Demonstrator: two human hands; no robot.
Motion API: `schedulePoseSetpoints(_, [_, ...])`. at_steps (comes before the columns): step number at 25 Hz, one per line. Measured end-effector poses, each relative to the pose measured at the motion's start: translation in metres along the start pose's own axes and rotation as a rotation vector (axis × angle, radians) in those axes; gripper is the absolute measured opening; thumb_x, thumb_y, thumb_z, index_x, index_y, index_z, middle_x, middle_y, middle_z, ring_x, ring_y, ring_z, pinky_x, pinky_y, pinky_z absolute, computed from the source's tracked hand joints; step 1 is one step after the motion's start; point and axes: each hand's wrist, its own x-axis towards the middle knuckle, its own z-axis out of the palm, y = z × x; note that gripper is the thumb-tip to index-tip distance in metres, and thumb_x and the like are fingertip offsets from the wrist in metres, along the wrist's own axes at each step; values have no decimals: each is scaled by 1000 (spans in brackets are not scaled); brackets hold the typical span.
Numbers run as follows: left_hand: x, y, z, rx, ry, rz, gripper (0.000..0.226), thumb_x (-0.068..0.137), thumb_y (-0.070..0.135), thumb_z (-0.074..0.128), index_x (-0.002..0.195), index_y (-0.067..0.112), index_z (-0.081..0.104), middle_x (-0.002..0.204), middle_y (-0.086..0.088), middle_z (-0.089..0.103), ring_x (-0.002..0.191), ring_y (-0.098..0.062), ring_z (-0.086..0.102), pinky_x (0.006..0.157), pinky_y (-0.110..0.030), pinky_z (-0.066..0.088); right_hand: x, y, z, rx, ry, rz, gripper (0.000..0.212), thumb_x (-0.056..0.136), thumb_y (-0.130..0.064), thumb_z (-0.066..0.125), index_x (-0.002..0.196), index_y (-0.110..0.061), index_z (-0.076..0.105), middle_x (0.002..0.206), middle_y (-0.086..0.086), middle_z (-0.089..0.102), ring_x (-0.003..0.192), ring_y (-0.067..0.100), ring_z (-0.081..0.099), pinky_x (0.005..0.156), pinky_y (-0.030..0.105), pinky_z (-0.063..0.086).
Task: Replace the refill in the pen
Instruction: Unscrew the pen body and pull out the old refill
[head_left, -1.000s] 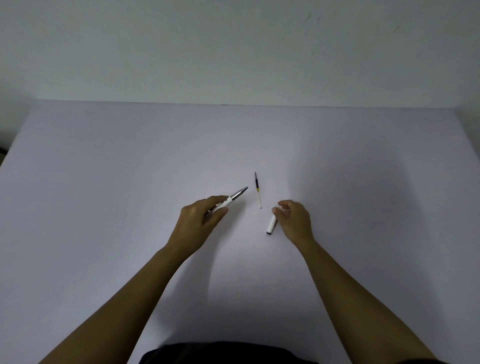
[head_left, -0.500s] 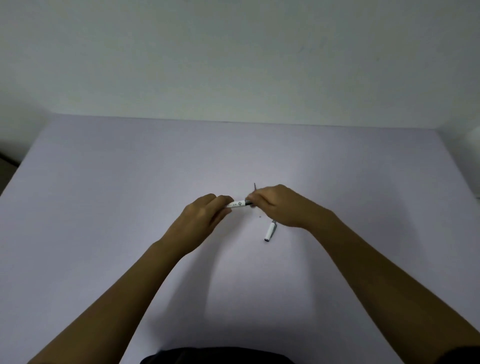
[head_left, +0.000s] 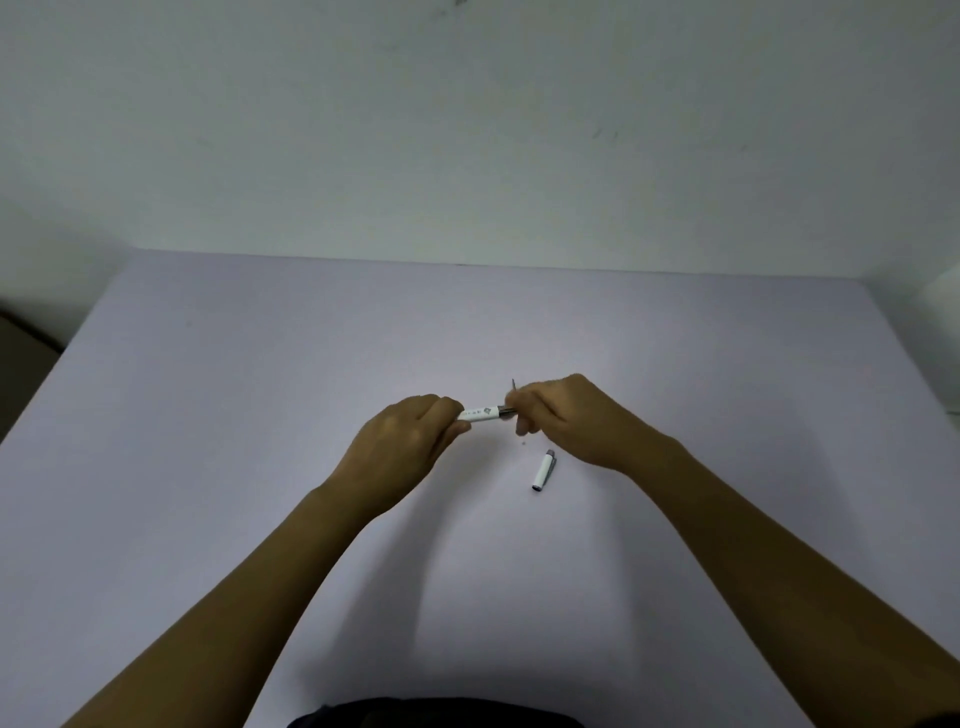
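A pale lavender table (head_left: 260, 415) meets a plain, dimly lit greenish-white wall (head_left: 467, 130).

— What do you have in front of you?

— You hold a white pen barrel (head_left: 483, 413) level between both fists, small dark markings on its side and a dark metal section at its right end. Its two ends are hidden inside your fingers.

— Anything else?

— A thin dark refill tip (head_left: 514, 385) pokes up from behind your right fist. A short white cap (head_left: 544, 471) with a grey end lies tilted on the surface, just below that fist.
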Motion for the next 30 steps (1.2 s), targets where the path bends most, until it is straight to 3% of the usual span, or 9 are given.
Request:
schedulePoseSetpoints(5, [1, 2, -5, 26, 23, 18, 54, 97, 47, 16, 85, 11, 54, 64, -4, 56, 50, -21, 45, 44, -26, 26, -4, -4, -3, 128, 79, -92, 14, 83, -24, 67, 96, -21, 64, 83, -10, 63, 83, 6, 60, 77, 17, 46])
schedulePoseSetpoints(9, [1, 2, -9, 31, 43, 42, 50, 97, 46, 16, 85, 12, 51, 64, -3, 54, 52, -16, 35, 44, -26, 26, -7, -7, -4, 204, -21, 79, 31, 96, -36, 43, 97, -18, 67, 77, -8, 65, 75, 9, 61, 73, 23, 50])
schedulePoseSetpoints(13, [-1, 4, -9, 5, 55, 71, 45, 98, 44, 20, 87, 11, 50, 64, -5, 54, 52, -19, 40, 46, -26, 29, -9, -8, -3, 176, 49, -38, 5, 88, -22, 60, 87, -21, 65, 82, -2, 65, 71, 4, 56, 65, 20, 48])
schedulePoseSetpoints(16, [-3, 4, -10, 6, 100, 72, 41, 98, 41, 23, 89, 12, 49, 64, -6, 54, 53, -22, 44, 49, -24, 28, -11, -8, -4, 194, 55, -20, 8, 87, -29, 61, 95, -27, 63, 91, -1, 67, 86, 11, 63, 78, 25, 52])
schedulePoseSetpoints(19, [-4, 4, -10, 8, 112, 89, 37, 99, 40, 24, 90, 13, 48, 64, -6, 54, 53, -22, 44, 51, -22, 25, -12, -10, -4, 158, 23, 0, 18, 93, -29, 52, 89, -24, 69, 82, -3, 68, 79, 16, 63, 75, 32, 51])
schedulePoseSetpoints(21, [-5, 4, -8, -22, 114, 87, 37, 99, 40, 25, 91, 13, 49, 65, -6, 54, 54, -22, 44, 51, -23, 28, -12, -10, -4, 120, 67, -86, 4, 86, -23, 63, 88, -21, 66, 84, -3, 65, 80, 12, 59, 75, 26, 48])
schedulePoseSetpoints(23, [-4, 4, -7, -39, 127, 70, 38, 99, 40, 25, 92, 12, 50, 66, -6, 55, 55, -22, 45, 52, -22, 28, -12, -11, -5, 149, 90, -86, 16, 81, -26, 69, 95, -23, 60, 88, -9, 62, 85, 6, 58, 79, 20, 47])
schedulePoseSetpoints(26, [-4, 4, -5, -29, 135, 79, 41, 99, 40, 26, 91, 10, 53, 65, -6, 55, 55, -22, 44, 52, -22, 27, -12, -12, -7, 186, 39, 7, 18, 91, -34, 54, 95, -20, 65, 83, -5, 67, 83, 13, 65, 75, 28, 53])
schedulePoseSetpoints(30, [-5, 5, -5, -41, 139, 87, 40, 99, 38, 27, 91, 9, 53, 65, -7, 55, 54, -22, 43, 53, -23, 26, -11, -11, -8, 166, 70, -53, 8, 81, -26, 69, 84, -24, 63, 87, 0, 67, 80, 6, 60, 75, 23, 50])
